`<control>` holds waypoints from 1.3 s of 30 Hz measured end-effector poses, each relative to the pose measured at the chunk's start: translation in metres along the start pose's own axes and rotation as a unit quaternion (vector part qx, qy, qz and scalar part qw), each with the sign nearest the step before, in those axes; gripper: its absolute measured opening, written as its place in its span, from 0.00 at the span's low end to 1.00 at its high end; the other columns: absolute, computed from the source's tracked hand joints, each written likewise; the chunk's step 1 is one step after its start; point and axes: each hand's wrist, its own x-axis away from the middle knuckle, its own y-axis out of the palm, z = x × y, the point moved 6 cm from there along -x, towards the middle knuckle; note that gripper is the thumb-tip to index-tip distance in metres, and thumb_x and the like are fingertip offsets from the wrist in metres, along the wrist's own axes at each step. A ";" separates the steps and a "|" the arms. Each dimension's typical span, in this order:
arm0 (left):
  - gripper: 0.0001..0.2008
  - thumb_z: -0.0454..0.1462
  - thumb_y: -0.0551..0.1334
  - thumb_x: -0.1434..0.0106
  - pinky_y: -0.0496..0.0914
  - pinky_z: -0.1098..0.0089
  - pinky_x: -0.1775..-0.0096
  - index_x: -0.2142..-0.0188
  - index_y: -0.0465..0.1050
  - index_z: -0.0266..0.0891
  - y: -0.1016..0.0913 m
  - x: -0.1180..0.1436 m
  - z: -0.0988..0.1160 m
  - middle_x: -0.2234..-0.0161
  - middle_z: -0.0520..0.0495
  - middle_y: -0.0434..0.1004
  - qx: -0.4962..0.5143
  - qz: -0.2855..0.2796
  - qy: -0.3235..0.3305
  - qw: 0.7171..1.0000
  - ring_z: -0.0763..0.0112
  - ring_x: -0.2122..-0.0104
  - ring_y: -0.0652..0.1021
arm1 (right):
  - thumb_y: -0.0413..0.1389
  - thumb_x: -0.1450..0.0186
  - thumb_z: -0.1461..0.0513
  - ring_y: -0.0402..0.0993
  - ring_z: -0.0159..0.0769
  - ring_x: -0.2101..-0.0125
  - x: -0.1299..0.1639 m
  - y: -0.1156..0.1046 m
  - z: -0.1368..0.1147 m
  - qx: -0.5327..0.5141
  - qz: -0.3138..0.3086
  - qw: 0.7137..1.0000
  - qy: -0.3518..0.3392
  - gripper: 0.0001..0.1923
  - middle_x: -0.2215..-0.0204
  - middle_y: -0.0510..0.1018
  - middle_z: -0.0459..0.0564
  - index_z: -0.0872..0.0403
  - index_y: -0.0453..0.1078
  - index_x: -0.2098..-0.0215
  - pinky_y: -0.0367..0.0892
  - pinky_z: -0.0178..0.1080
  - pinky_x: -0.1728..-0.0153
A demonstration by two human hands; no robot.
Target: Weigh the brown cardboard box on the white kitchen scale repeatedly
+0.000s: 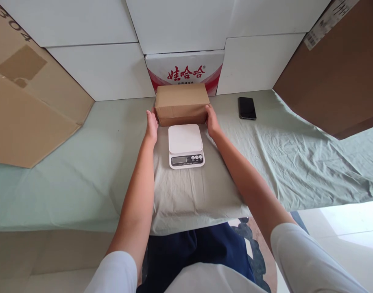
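Note:
A closed brown cardboard box (pixel 182 97) rests at the back of the cloth-covered table, held between both hands. My left hand (pixel 151 125) presses its left end, with the thumb pointing up and the fingers partly hidden along the side. Around the right end is my right hand (pixel 212 119), its thumb at the front edge and its other fingers mostly out of sight. Just in front of the box, between my forearms, lies a white digital kitchen scale (pixel 185 139) with a blank-looking display and several buttons facing me.
Behind the box stands a white and red carton (pixel 186 61) with Chinese lettering, against white panels (pixel 101 69). A black phone (pixel 247 108) lies to the right. Large cardboard sheets flank the table, one left (pixel 27 110) and one right (pixel 341 73). Pale green cloth (pixel 91 179) covers the table.

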 end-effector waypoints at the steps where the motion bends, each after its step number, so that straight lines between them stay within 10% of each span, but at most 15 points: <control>1: 0.53 0.76 0.40 0.42 0.48 0.52 0.24 0.28 0.61 0.53 0.003 0.001 0.001 0.22 0.45 0.53 0.001 -0.002 -0.001 1.000 0.57 0.23 0.55 | 0.51 0.37 0.37 0.60 0.41 0.26 0.003 0.002 -0.003 -0.005 0.011 1.000 0.003 0.33 0.31 0.72 0.40 0.41 0.67 0.40 0.51 0.56 0.21; 12: 0.57 0.79 0.44 0.48 0.52 0.51 0.25 0.31 0.65 0.50 0.005 0.004 0.007 0.23 0.42 0.56 -0.011 -0.001 0.014 1.000 0.52 0.23 0.56 | 0.54 0.39 0.37 0.61 0.47 0.27 0.014 0.017 -0.030 -0.024 0.002 1.000 -0.018 0.38 0.30 0.70 0.45 0.43 0.65 0.37 0.52 0.53 0.22; 22: 0.45 0.72 0.45 0.37 0.55 0.49 0.26 0.34 0.69 0.51 0.007 0.064 0.078 0.28 0.43 0.66 -0.032 -0.029 0.154 0.987 0.51 0.25 0.62 | 0.54 0.36 0.37 0.49 0.45 0.22 0.053 0.012 -0.101 0.029 -0.066 0.991 -0.111 0.41 0.27 0.64 0.37 0.33 0.53 0.27 0.45 0.52 0.20; 30: 0.45 0.70 0.46 0.34 0.59 0.53 0.27 0.31 0.65 0.46 0.001 0.172 0.060 0.27 0.39 0.65 -0.075 -0.065 0.144 0.984 0.49 0.25 0.62 | 0.56 0.34 0.41 0.51 0.45 0.23 0.145 -0.001 -0.086 0.000 -0.067 0.997 -0.039 0.43 0.26 0.63 0.38 0.32 0.47 0.25 0.44 0.53 0.19; 39: 0.44 0.71 0.48 0.36 0.63 0.52 0.30 0.32 0.68 0.49 -0.004 0.172 0.049 0.29 0.41 0.69 -0.057 -0.014 0.135 0.989 0.47 0.28 0.67 | 0.55 0.33 0.42 0.49 0.46 0.23 0.151 0.009 -0.077 -0.010 -0.075 0.997 -0.030 0.40 0.25 0.61 0.39 0.32 0.49 0.25 0.44 0.55 0.20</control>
